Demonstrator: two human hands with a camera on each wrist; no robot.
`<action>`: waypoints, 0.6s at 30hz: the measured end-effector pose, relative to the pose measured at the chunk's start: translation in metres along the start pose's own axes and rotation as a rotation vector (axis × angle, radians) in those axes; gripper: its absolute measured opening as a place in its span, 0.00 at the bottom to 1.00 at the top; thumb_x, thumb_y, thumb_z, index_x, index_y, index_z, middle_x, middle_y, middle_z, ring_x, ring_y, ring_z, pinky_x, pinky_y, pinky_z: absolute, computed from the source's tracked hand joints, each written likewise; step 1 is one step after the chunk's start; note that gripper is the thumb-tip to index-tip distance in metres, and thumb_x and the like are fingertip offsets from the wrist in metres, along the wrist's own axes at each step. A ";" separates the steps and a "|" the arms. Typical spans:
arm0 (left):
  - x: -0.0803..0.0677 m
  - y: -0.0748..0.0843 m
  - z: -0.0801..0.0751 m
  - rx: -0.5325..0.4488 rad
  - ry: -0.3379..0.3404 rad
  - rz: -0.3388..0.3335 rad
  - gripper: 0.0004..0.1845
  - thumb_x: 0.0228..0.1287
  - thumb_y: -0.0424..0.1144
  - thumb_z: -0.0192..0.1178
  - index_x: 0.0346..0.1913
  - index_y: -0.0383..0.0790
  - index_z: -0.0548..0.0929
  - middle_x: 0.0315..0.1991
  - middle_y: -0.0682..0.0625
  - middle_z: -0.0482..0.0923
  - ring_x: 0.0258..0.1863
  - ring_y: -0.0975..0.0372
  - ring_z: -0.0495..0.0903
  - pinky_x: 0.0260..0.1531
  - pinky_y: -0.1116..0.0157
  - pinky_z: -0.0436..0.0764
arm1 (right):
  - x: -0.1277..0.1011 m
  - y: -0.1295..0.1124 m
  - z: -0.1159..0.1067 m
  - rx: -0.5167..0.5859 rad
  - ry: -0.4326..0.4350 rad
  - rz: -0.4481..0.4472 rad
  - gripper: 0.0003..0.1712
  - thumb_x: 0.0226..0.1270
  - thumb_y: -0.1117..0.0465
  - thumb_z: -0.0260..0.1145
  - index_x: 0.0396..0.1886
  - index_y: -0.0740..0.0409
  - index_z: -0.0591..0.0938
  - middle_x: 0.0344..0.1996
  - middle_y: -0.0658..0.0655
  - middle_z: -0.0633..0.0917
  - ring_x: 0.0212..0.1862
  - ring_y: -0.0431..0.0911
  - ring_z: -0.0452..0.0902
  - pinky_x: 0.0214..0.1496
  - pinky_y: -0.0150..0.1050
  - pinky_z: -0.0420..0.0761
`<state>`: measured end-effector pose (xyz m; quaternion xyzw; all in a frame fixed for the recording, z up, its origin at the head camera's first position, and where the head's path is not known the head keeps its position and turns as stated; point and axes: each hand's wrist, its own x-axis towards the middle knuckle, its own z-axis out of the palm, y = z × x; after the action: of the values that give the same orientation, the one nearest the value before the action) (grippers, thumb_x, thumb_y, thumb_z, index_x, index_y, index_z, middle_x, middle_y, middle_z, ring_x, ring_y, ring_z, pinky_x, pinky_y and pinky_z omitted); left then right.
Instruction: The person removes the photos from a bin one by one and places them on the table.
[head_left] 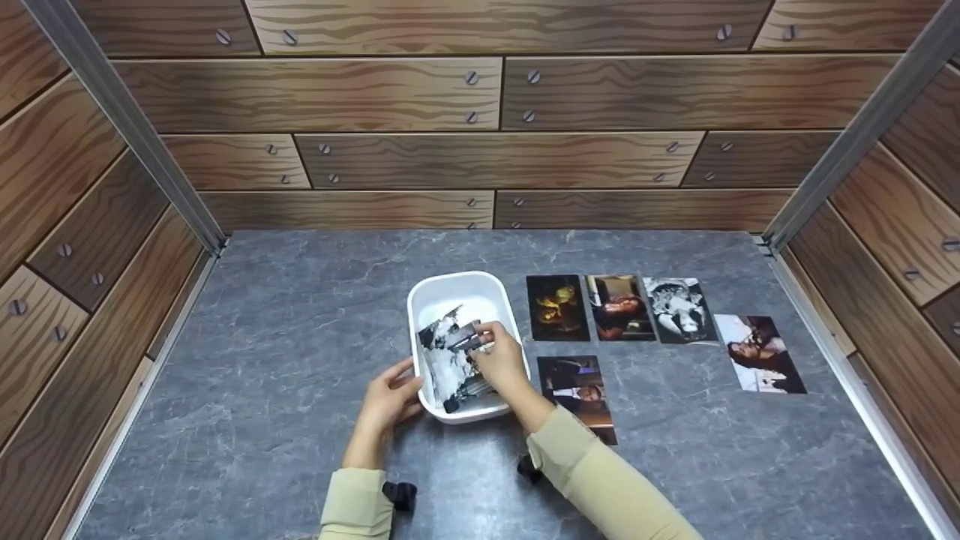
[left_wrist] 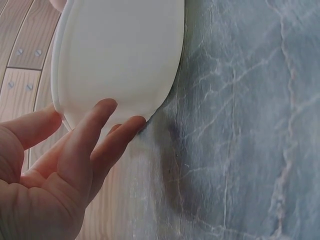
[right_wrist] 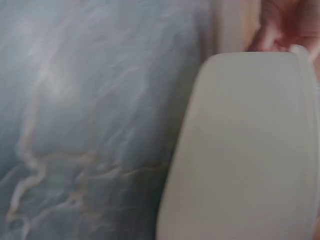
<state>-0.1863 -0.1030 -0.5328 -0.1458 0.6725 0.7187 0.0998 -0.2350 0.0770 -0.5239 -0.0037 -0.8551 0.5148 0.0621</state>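
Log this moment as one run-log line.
left hand: touches white tub side | right hand: pinches photo in tub | five photos on grey tabletop

Five laid-out photos (head_left: pixel 556 307), one white tub (head_left: pixel 459 294)

Even, soft light; the head view is sharp, the right wrist view blurred, a faint shadow beside the left hand (left_wrist: pixel 55 170).

The tub (head_left: pixel 459 294) is smooth white plastic with a faint sheen. The photographs (head_left: pixel 454 352) inside it, and the prints (head_left: pixel 619 307) lying right of the tub, are glossy paper. The tabletop (head_left: pixel 300 315) under the tub is matt grey stone-look laminate. The walls (head_left: pixel 495 105) behind the tub show printed wood grain
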 end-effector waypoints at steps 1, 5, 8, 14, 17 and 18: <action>0.000 0.000 0.000 -0.002 0.000 0.000 0.27 0.66 0.27 0.56 0.67 0.27 0.66 0.57 0.24 0.72 0.38 0.54 0.84 0.36 0.60 0.87 | 0.001 0.000 -0.002 0.031 -0.002 0.005 0.21 0.50 0.78 0.67 0.46 0.66 0.79 0.33 0.61 0.81 0.30 0.45 0.75 0.33 0.36 0.79; 0.001 -0.001 0.000 -0.014 -0.003 -0.010 0.28 0.66 0.28 0.57 0.68 0.27 0.66 0.57 0.24 0.72 0.39 0.53 0.84 0.35 0.62 0.87 | 0.005 -0.002 -0.020 0.147 0.023 0.055 0.23 0.51 0.79 0.66 0.50 0.67 0.78 0.35 0.64 0.81 0.29 0.43 0.74 0.31 0.31 0.78; 0.001 0.000 -0.001 -0.023 -0.006 -0.013 0.28 0.66 0.27 0.57 0.68 0.27 0.65 0.58 0.24 0.71 0.38 0.54 0.85 0.34 0.63 0.87 | 0.008 0.000 -0.042 0.236 0.054 0.126 0.25 0.51 0.78 0.67 0.52 0.69 0.77 0.38 0.66 0.82 0.30 0.42 0.75 0.32 0.29 0.77; 0.001 0.001 -0.002 -0.010 0.003 -0.016 0.28 0.66 0.28 0.57 0.68 0.28 0.66 0.57 0.25 0.73 0.35 0.57 0.84 0.33 0.63 0.87 | 0.009 0.022 -0.104 0.302 0.108 0.217 0.26 0.53 0.77 0.66 0.56 0.71 0.75 0.41 0.67 0.83 0.31 0.37 0.77 0.33 0.26 0.78; 0.001 0.000 -0.002 0.009 0.010 -0.024 0.28 0.66 0.30 0.58 0.68 0.29 0.66 0.57 0.26 0.74 0.36 0.57 0.85 0.33 0.63 0.87 | 0.001 0.042 -0.141 0.284 0.124 0.237 0.28 0.54 0.78 0.65 0.57 0.73 0.73 0.39 0.60 0.84 0.32 0.32 0.75 0.36 0.24 0.78; 0.000 0.000 -0.003 0.019 0.015 -0.031 0.28 0.66 0.30 0.59 0.68 0.30 0.67 0.57 0.27 0.74 0.37 0.57 0.85 0.33 0.63 0.87 | -0.003 0.050 -0.153 0.276 0.130 0.240 0.28 0.54 0.78 0.65 0.58 0.75 0.72 0.37 0.56 0.84 0.32 0.31 0.75 0.36 0.24 0.78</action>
<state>-0.1862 -0.1057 -0.5335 -0.1606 0.6777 0.7096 0.1071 -0.2179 0.2347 -0.4974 -0.1301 -0.7639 0.6297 0.0554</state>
